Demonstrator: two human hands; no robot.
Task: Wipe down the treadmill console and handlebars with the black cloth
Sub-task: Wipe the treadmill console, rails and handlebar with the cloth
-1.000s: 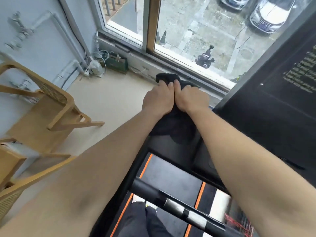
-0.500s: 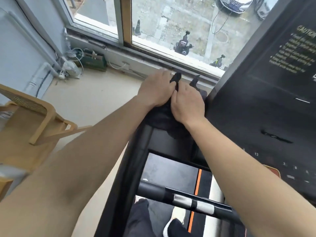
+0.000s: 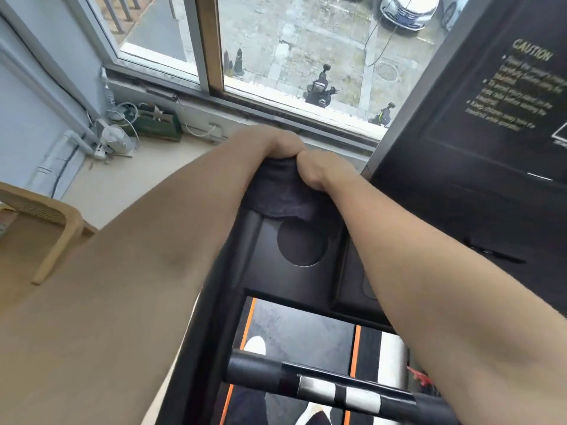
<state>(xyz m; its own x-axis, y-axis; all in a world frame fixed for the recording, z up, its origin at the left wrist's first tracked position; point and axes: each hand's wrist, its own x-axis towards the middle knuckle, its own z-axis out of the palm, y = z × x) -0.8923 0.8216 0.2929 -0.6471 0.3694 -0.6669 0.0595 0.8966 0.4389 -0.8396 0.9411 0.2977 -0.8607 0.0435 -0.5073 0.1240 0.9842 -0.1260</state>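
The black cloth (image 3: 277, 194) lies bunched over the far left corner of the treadmill console (image 3: 478, 185), just above a round cup holder (image 3: 302, 243). My left hand (image 3: 270, 144) and my right hand (image 3: 322, 171) sit knuckle to knuckle at the cloth's far edge, and both grip it with curled fingers. The black handlebar (image 3: 322, 384) with silver sensor plates crosses the bottom of the view, below my forearms.
A wooden chair (image 3: 46, 228) stands to the left on the pale floor. Under the window (image 3: 276, 41), cables and a green box (image 3: 156, 124) sit in the corner. The treadmill belt (image 3: 300, 335) with orange stripes and my shoes show below the console.
My hands and the cloth have drawn back from the far edge near the window onto the console's left corner, and the fingers have curled into the cloth. The view has tilted up and closer.
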